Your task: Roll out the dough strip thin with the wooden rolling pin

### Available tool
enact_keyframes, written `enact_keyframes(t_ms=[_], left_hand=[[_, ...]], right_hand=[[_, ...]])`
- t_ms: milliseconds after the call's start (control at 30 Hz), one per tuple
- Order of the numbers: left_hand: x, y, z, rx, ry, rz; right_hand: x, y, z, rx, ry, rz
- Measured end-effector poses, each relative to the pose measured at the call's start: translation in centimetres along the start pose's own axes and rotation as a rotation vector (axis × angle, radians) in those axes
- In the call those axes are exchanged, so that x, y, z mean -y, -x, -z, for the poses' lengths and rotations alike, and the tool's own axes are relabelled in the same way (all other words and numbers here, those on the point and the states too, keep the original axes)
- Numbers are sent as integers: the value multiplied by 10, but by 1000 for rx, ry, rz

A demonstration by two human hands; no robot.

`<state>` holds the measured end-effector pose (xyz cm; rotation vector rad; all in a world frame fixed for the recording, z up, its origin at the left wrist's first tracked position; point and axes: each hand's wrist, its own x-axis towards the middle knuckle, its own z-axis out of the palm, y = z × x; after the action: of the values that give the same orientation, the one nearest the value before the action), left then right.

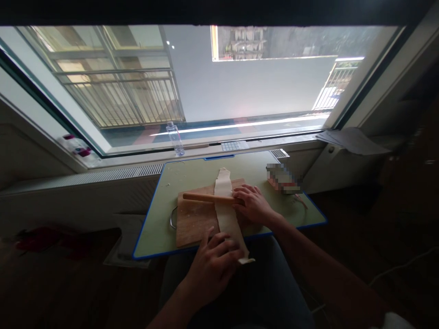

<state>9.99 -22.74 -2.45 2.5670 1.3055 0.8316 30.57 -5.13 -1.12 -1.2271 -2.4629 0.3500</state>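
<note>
A long pale strip of rolled dough [223, 186] lies lengthwise over a wooden cutting board [194, 224], its near end hanging past the table edge toward my lap. Across the dough rests a wooden rolling pin [199, 197]. My right hand [254, 203] is closed over the pin's right end, fingers bent round it. My left hand [217, 256] is by the near part of the strip, fingers loosely spread and thumb apart, lying over or against the dough. Whether its fingertips press on the dough is hard to see.
The board lies on a small light-green folding table [157, 228] with a blue rim. A blurred-out item [284, 178] stands at its right. Beyond, a clear plastic bottle [175, 139] stands on the window sill. Papers [353, 139] lie at the right.
</note>
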Motion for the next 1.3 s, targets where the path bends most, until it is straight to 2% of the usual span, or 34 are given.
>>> enact_keyframes(t_ms=[133, 333, 433, 500, 567, 700, 767, 800, 900, 1000, 1133, 1300], left_hand=[[3, 18, -9, -9, -60, -44], [4, 24, -22, -14, -144, -115], [2, 23, -16, 31, -113, -106], [7, 16, -3, 18, -79, -88], [19, 1, 14, -66, -97, -16], [60, -48, 36, -218, -314, 382], [78, -70, 33, -184, -423, 550], [84, -78, 29, -142, -456, 591], [97, -90, 17, -43, -495, 640], [107, -97, 18, 70, -481, 693], [124, -110, 31, 208, -439, 709], [152, -126, 37, 179, -442, 663]], right_hand=[[5, -3, 5, 29, 9, 7], [10, -18, 8, 57, 44, 60], [8, -23, 6, 70, 57, 80], [8, -27, 4, 82, 55, 78], [9, -32, 1, 76, 49, 37], [14, -46, -8, 15, 120, -109], [17, -54, -12, 3, 190, -158], [18, -57, -14, 2, 219, -173], [20, -64, -16, 3, 271, -187], [20, -74, -16, 16, 281, -181], [15, -94, -18, 65, 224, -214], [9, -124, -21, 106, 173, -234]])
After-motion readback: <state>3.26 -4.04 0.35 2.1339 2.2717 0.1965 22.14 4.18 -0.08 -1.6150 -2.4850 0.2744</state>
